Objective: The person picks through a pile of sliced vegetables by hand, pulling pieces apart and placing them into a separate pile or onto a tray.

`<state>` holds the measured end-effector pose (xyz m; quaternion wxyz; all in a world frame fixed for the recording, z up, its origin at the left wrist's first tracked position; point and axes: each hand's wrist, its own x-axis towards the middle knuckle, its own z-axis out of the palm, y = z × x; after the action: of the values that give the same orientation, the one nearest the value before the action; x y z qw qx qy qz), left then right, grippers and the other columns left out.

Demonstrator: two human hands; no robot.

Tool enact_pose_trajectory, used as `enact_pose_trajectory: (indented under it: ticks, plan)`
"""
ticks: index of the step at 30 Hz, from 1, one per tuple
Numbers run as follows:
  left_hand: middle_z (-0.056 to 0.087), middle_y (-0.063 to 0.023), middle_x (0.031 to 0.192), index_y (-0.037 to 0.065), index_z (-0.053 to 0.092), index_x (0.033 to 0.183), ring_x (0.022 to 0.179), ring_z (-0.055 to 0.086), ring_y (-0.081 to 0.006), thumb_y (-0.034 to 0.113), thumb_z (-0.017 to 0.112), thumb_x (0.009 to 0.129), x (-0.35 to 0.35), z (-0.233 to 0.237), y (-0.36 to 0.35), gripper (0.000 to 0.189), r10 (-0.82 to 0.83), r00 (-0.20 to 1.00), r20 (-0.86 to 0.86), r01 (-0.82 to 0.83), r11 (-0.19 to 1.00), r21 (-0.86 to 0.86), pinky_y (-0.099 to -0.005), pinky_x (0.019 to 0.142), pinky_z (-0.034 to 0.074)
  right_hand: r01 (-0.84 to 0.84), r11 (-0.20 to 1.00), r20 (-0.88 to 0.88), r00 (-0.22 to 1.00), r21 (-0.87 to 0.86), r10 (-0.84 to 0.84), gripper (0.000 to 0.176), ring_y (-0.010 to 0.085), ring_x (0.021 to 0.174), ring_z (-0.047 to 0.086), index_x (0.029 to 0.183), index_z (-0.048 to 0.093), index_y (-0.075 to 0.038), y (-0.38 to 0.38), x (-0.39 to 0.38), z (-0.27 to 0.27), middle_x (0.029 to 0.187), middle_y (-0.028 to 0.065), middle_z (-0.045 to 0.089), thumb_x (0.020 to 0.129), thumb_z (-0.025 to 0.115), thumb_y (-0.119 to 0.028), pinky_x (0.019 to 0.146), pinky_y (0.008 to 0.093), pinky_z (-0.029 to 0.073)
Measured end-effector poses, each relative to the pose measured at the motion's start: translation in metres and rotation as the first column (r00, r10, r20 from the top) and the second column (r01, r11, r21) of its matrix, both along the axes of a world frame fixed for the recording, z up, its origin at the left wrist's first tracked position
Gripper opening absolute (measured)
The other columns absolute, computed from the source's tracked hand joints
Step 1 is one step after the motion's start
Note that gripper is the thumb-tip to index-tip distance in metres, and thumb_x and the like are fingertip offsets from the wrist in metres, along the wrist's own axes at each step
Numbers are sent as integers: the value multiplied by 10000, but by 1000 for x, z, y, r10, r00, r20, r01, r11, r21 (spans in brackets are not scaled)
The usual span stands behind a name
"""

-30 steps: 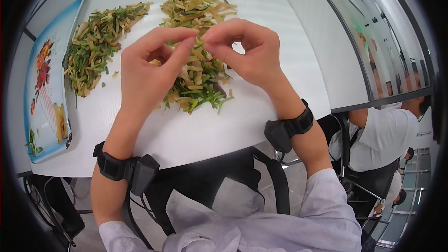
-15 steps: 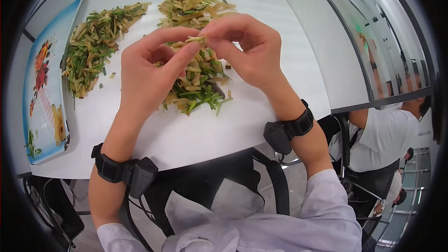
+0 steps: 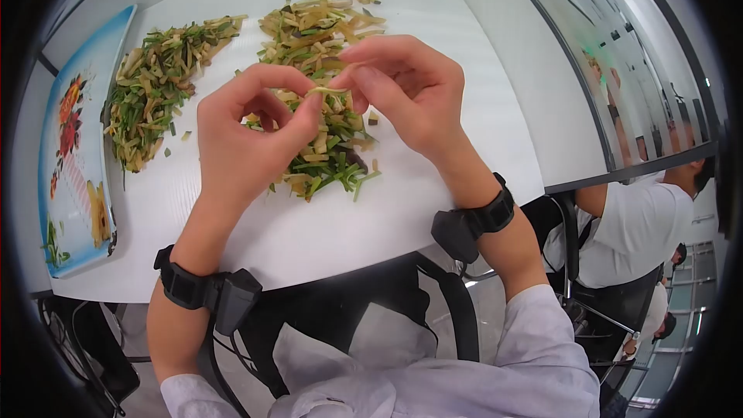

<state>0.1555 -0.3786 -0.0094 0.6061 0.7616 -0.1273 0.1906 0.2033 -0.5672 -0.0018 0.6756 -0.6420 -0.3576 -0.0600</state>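
My left hand (image 3: 251,128) pinches a thin, pale yellow-green vegetable strip (image 3: 328,90) between thumb and forefinger. At the strip's right end are the fingertips of my right hand (image 3: 414,93), its thumb and a finger closed around that end. Both hands are held above a pile of cut vegetable pieces (image 3: 317,23), a mix of green stalks and yellowish strips, partly hidden behind my fingers. Left of it lies a second pile of similar pieces (image 3: 151,81) on the white table (image 3: 371,224).
A blue-and-white floral tray (image 3: 77,178) stands along the table's left side, holding several yellowish strips and some green bits. White partition panels (image 3: 534,54) rise around the table. At right, a person in a white shirt (image 3: 627,224) sits on a black chair.
Both hands have come slightly lower in view, and my right fingers have shifted on the strip. More of the strip shows between the hands. The piles look the same.
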Motion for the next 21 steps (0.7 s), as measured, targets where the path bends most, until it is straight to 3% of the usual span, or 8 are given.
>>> enact_pose_trajectory:
  ticks: [4, 8, 12, 15, 21]
  plan:
    - [673, 21, 763, 49, 686, 863, 571, 558, -31, 46, 747, 781, 0, -1, 0, 103, -53, 998, 29, 53, 999, -7, -176, 500, 406, -120, 993, -172, 978, -8, 117, 362, 104, 710, 650, 1231, 586, 1, -5, 3, 4, 866, 76, 702, 874, 645, 7, 640, 233, 523]
    - [669, 29, 768, 52, 685, 867, 566, 548, -34, 30, 741, 772, 1, -2, 1, 113, -112, 992, 62, 114, 993, -24, -179, 512, 418, -255, 967, -291, 923, 21, 250, 355, 108, 790, 655, 1193, 608, 2, -7, 6, 6, 890, 74, 697, 854, 713, -13, 673, 231, 527]
    - [675, 27, 788, 50, 683, 866, 568, 551, -34, 25, 749, 765, 1, -2, 3, 123, -135, 985, 104, 137, 991, -8, -181, 515, 425, -333, 939, -315, 885, 89, 344, 310, 120, 773, 665, 1159, 625, 4, -7, 6, 1, 903, 87, 705, 868, 718, -42, 660, 246, 537]
    - [679, 24, 802, 46, 683, 869, 572, 557, -34, 18, 749, 768, 0, 0, 2, 124, -135, 985, 107, 139, 990, -38, -181, 516, 425, -332, 923, -399, 833, 192, 383, 274, 129, 742, 666, 1139, 633, 2, -10, 11, 2, 907, 106, 714, 884, 707, -65, 659, 252, 544]
    - [682, 22, 802, 44, 687, 882, 577, 565, -33, 13, 746, 771, 2, -2, 3, 130, -168, 977, 133, 173, 985, -25, -178, 522, 421, -341, 927, -375, 848, 154, 375, 282, 138, 751, 668, 1128, 640, 2, -11, 10, 1, 907, 113, 718, 860, 720, -35, 669, 259, 554]
